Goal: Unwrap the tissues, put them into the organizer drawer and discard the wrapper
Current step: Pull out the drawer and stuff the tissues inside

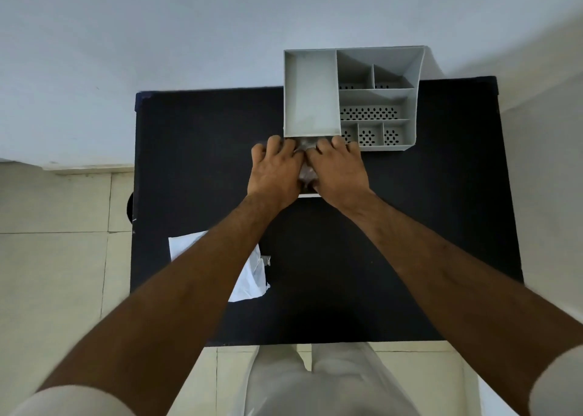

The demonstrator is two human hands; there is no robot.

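Grey organizer (350, 97) sits at the worktop's (195, 150) far edge; your left hand (273, 172) and right hand (339, 172) together clutch the tissues (306, 173) before it.

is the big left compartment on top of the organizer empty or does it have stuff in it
Empty. The large left compartment of the organizer shows only its bare grey floor and walls, with nothing inside.

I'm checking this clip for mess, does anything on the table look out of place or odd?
One thing: a crumpled white wrapper lies loose on the black table near the person's left forearm, not yet discarded. Otherwise the grey organizer sits upright, and both hands, left hand and right hand, press on something at its front, mostly hidden.
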